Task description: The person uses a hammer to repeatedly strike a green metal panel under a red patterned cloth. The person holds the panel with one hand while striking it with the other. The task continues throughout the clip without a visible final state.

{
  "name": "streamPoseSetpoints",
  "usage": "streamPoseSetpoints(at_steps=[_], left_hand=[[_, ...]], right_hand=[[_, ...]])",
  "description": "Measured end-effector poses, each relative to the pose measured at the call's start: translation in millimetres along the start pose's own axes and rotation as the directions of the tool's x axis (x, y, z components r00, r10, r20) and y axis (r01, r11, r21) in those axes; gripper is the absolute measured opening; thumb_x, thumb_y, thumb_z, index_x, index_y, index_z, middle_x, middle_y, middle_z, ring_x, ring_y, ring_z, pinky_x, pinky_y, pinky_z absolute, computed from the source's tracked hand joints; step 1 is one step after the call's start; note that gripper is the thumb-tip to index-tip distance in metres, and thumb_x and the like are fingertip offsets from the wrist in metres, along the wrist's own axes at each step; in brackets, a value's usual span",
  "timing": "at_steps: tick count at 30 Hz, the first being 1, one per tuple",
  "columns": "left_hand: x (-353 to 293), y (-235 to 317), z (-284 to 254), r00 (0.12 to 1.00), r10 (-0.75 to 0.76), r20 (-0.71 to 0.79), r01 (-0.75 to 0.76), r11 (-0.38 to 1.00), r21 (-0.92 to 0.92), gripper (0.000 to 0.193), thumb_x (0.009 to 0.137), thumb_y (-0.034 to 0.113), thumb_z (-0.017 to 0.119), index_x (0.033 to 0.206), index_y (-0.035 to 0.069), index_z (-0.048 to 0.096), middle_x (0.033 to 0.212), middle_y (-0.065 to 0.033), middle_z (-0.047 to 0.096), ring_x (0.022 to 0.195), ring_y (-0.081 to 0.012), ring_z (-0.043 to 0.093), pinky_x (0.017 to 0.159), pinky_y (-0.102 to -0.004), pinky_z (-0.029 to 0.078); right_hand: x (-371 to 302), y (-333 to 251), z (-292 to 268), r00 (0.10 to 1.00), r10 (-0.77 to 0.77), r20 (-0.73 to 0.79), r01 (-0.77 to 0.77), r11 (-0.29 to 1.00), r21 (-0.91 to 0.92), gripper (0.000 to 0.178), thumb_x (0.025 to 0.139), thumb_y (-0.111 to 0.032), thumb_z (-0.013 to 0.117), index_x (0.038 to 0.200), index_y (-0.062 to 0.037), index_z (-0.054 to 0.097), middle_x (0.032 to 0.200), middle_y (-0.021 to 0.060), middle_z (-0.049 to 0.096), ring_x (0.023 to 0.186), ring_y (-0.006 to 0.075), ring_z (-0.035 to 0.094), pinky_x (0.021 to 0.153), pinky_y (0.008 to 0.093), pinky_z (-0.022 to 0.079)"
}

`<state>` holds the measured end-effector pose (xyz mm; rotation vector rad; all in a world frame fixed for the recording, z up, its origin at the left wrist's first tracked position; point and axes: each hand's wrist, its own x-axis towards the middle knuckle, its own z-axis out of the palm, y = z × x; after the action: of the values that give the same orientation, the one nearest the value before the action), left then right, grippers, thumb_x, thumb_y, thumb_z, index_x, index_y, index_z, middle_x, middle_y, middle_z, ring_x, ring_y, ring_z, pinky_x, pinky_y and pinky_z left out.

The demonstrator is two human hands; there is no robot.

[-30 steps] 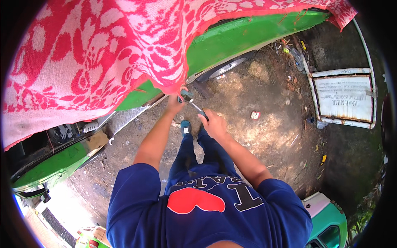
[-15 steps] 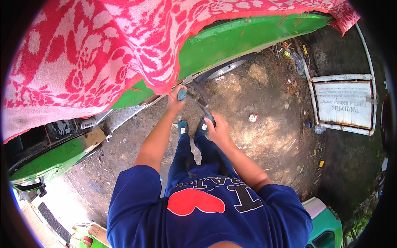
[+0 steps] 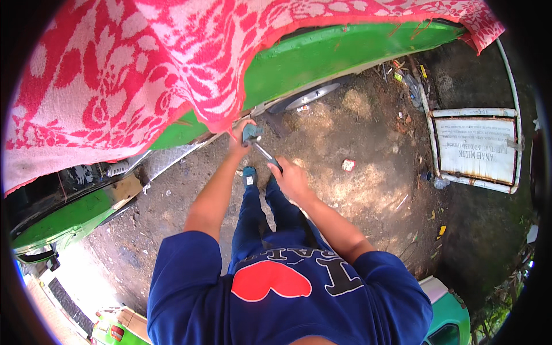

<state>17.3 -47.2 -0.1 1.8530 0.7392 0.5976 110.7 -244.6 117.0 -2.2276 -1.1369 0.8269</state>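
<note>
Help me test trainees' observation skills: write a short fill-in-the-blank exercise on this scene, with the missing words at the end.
1. The left hand holds a small blue-grey piece, while the metal-shafted tool is in the ____ hand.
2. The vehicle panel partly hidden by the patterned cloth is coloured ____.
3. The blue T-shirt bears a red print shaped like a ____.
4. The framed board appears on the picture's ____ side.

Missing words: right; green; heart; right.

Yard, outdoor: sunlight is dappling bare dirt (image 3: pixel 374 195); towel (image 3: pixel 115 86) is draping green vehicle (image 3: pixel 328 57); teal vehicle (image 3: pixel 451 310) is standing lower right; framed sign (image 3: pixel 477 148) is occupying right side; litter (image 3: pixel 348 165) is lying about; plants (image 3: pixel 507 305) are growing at edge.
</note>
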Motion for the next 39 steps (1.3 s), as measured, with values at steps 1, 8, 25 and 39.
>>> streamPoseSetpoints(at_steps=[1, 8, 25, 39], left_hand=[[5.3, -3.4, -1.7, 0.999, 0.025, -0.021, -0.025, 1.0, 0.011, 0.036, 0.071, -0.002, 0.063, 0.106, 0.007, 0.059, 0.092, -0.0066, 0.064, 0.087, -0.0192, 0.063, 0.081, -0.0313, 0.049], [3.1, 0.6, 6.1, 0.998, 0.047, -0.03, -0.047, 0.999, -0.013, 0.036, 0.071, -0.001, 0.061, 0.106, 0.008, 0.06, 0.095, -0.0066, 0.065, 0.09, -0.0202, 0.064, 0.083, -0.0314, 0.049], [4.2, -8.8, 4.9, 0.993, 0.082, -0.087, -0.082, 0.997, 0.01, 0.036, 0.072, -0.002, 0.059, 0.107, 0.007, 0.06, 0.088, -0.004, 0.061, 0.083, -0.0157, 0.059, 0.079, -0.0291, 0.048], [-17.2, -7.4, 7.2, 0.983, -0.181, -0.041, 0.18, 0.983, -0.023, 0.04, 0.072, -0.009, 0.062, 0.108, 0.008, 0.06, 0.094, -0.0084, 0.067, 0.091, -0.021, 0.065, 0.083, -0.0316, 0.05]], right_hand=[[-0.8, -0.9, 0.1, 0.997, -0.039, -0.065, 0.044, 0.996, 0.077, 0.028, 0.095, -0.029, 0.066, 0.112, -0.0072, 0.064, 0.094, 0.0186, 0.067, 0.079, 0.0411, 0.066, 0.065, 0.0474, 0.052], [-9.2, 4.5, 1.5, 0.929, -0.163, -0.332, 0.231, 0.956, 0.179, 0.028, 0.092, -0.027, 0.069, 0.111, -0.0064, 0.065, 0.089, 0.0143, 0.065, 0.075, 0.0347, 0.065, 0.061, 0.0412, 0.051], [-1.6, 7.3, 0.6, 0.951, -0.169, -0.26, 0.201, 0.975, 0.099, 0.027, 0.092, -0.031, 0.068, 0.105, -0.0079, 0.065, 0.091, 0.0145, 0.068, 0.074, 0.0362, 0.067, 0.062, 0.0442, 0.053], [5.4, 23.6, 8.3, 0.941, -0.151, -0.302, 0.167, 0.986, 0.028, 0.026, 0.091, -0.025, 0.07, 0.107, -0.0053, 0.067, 0.089, 0.0137, 0.066, 0.071, 0.0347, 0.065, 0.061, 0.0419, 0.05]])
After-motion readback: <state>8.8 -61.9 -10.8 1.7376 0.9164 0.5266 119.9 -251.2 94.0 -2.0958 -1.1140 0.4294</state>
